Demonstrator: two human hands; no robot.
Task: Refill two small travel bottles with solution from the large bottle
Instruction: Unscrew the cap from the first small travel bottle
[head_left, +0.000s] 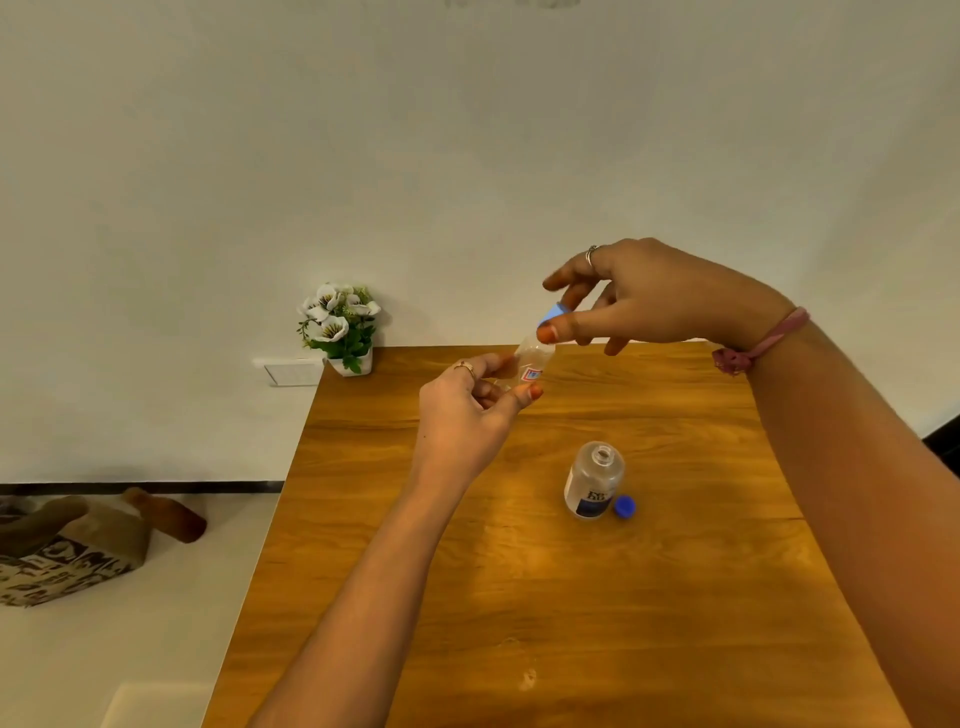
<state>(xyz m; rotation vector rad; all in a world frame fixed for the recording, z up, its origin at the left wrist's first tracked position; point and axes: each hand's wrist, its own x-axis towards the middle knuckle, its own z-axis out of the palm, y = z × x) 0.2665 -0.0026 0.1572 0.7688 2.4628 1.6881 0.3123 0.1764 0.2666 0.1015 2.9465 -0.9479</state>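
Note:
My left hand (470, 402) grips a small clear travel bottle (530, 364) by its lower body, tilted up and to the right above the far part of the wooden table (467, 597). The thumb and fingers of my right hand (639, 299) pinch that bottle's light blue cap (552, 313). Whether the cap is on or off its neck I cannot tell. Near the table's middle a larger clear bottle (594, 486) with a dark blue label stands upright and uncapped. Its blue cap (625, 506) lies on the table, touching its right side. No second small bottle is visible.
A white pot of artificial white flowers (340, 327) stands at the table's far left corner against the wall. A wall socket plate (292, 371) is beside it. On the floor to the left lies a patterned bag (67, 551) with brown handles.

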